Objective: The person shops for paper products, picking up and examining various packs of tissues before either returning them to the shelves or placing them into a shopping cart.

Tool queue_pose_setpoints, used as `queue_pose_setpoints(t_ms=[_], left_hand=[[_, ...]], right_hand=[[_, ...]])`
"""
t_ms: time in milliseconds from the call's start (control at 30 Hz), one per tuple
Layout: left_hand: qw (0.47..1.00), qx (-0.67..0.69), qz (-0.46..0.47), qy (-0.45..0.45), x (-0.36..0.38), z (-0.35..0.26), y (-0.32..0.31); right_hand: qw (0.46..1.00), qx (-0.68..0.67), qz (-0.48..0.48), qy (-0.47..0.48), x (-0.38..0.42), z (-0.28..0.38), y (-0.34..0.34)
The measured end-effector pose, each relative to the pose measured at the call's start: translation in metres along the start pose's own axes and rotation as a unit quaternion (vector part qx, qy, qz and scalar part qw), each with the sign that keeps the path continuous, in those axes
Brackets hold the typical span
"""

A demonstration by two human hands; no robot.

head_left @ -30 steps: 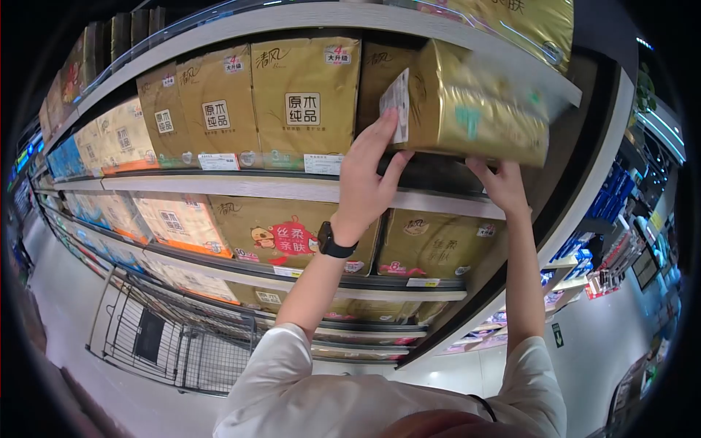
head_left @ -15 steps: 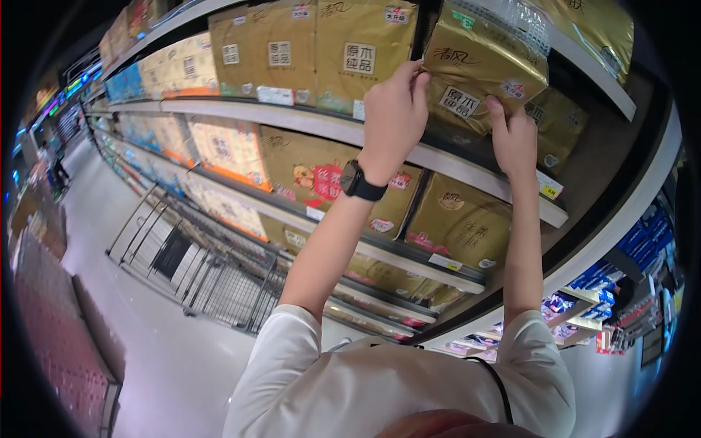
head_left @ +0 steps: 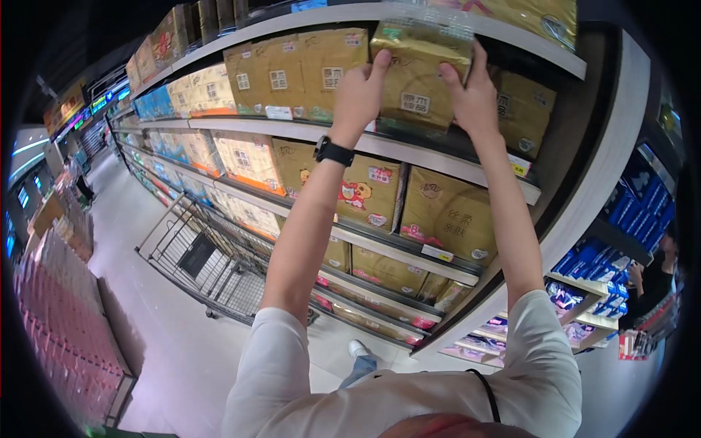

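A gold tissue pack [head_left: 418, 82] with dark lettering on its front sits between my two hands at the upper shelf. My left hand [head_left: 361, 96], with a black watch on the wrist, grips its left side. On the other side, my right hand [head_left: 471, 93] holds the right edge, thumb on the front face and fingers around the corner. The pack stands nearly upright, slightly tilted. A clear ribbed plastic piece [head_left: 431, 20] is above its top. Another gold pack [head_left: 522, 109] stands on the shelf to the right, and similar gold packs [head_left: 332, 73] line up to the left.
Lower shelves hold more gold packs [head_left: 449, 212] and white-orange packs [head_left: 248, 162]. A metal shopping cart [head_left: 212, 255] stands in the aisle at left. Stacked pink goods [head_left: 69, 321] are farther left. Blue packages [head_left: 584, 255] and a person in dark clothes [head_left: 657, 281] are at right.
The gold pack has gone from a strong tilt to nearly upright. My right hand has shifted from its lower front to its right edge. The view has swung, showing more of the aisle.
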State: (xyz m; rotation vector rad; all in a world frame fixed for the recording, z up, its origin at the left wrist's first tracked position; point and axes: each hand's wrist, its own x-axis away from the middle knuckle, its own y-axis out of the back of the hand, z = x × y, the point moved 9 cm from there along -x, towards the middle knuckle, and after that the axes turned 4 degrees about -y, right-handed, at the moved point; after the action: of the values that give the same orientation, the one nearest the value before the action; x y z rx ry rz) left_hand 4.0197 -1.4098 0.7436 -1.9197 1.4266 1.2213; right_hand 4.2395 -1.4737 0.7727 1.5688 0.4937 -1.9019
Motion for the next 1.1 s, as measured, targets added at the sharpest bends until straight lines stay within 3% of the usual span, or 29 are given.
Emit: queue_pose_setpoints(t_ms=[200,300,367,400,433,467,567,667,733,767,833,867,900,933,967,1000,1033,1067,1100], left_hand=[[0.979,0.061,0.055,0.184,-0.004,0.043,-0.014],[0.977,0.023,0.071,0.198,-0.024,0.044,-0.028],[0.989,-0.129,0.022,0.066,-0.029,0.024,-0.020],[0.988,-0.133,0.023,0.072,-0.020,0.029,-0.021],[0.983,-0.167,-0.053,-0.046,-0.008,0.014,-0.012],[0.958,-0.198,-0.129,-0.164,0.012,-0.011,-0.002],[0.968,-0.129,-0.130,-0.173,0.093,-0.002,-0.007],[0.992,-0.077,-0.066,-0.073,0.213,0.045,-0.029],[0.993,-0.103,0.054,0.010,0.312,0.093,-0.051],[0.979,-0.113,0.143,0.091,0.366,0.117,-0.057],[0.884,-0.174,0.375,0.220,0.519,0.213,-0.052],[0.844,-0.147,0.450,0.251,0.637,0.279,-0.025],[0.644,-0.239,0.646,0.333,0.761,0.320,0.022],[0.499,-0.241,0.638,0.535,0.820,0.287,0.106],[0.432,-0.242,0.555,0.668,0.910,0.288,0.193],[0.381,-0.357,0.601,0.605,0.994,0.290,0.274],[0.347,-0.279,0.566,0.694,0.991,0.229,0.302],[0.365,-0.219,0.439,0.791,0.980,0.171,0.329],[0.383,-0.158,0.306,0.857,0.984,0.132,0.350]], right_hand=[[0.991,0.030,0.102,-0.082,-0.015,-0.025,-0.034],[0.971,0.054,0.150,-0.180,-0.026,-0.045,-0.047],[0.952,0.039,0.192,-0.234,-0.018,-0.071,-0.056],[0.959,0.031,0.204,-0.194,-0.011,-0.074,-0.059],[0.964,0.022,0.215,-0.152,-0.005,-0.074,-0.063],[0.964,0.017,0.219,-0.152,0.002,-0.075,-0.062],[0.974,0.081,0.177,-0.115,0.017,-0.061,-0.046],[0.979,0.095,0.163,-0.071,0.016,-0.052,-0.047],[0.939,0.077,0.290,-0.167,0.014,-0.050,-0.044],[0.939,0.069,0.304,-0.142,0.018,-0.044,-0.044],[0.947,0.051,0.309,-0.067,0.035,-0.050,-0.052],[0.950,-0.085,0.295,-0.050,0.048,-0.028,-0.040],[0.972,-0.116,0.206,0.002,0.067,-0.015,-0.020],[0.983,-0.134,0.115,0.058,0.090,-0.004,0.002],[0.972,-0.210,0.109,-0.008,0.131,0.006,0.025],[0.952,-0.280,0.101,-0.068,0.178,0.009,0.051],[0.915,-0.365,0.123,-0.118,0.246,-0.016,0.060],[0.927,-0.308,0.193,-0.092,0.320,-0.036,0.068],[0.849,-0.416,0.215,-0.246,0.416,-0.066,0.057]])
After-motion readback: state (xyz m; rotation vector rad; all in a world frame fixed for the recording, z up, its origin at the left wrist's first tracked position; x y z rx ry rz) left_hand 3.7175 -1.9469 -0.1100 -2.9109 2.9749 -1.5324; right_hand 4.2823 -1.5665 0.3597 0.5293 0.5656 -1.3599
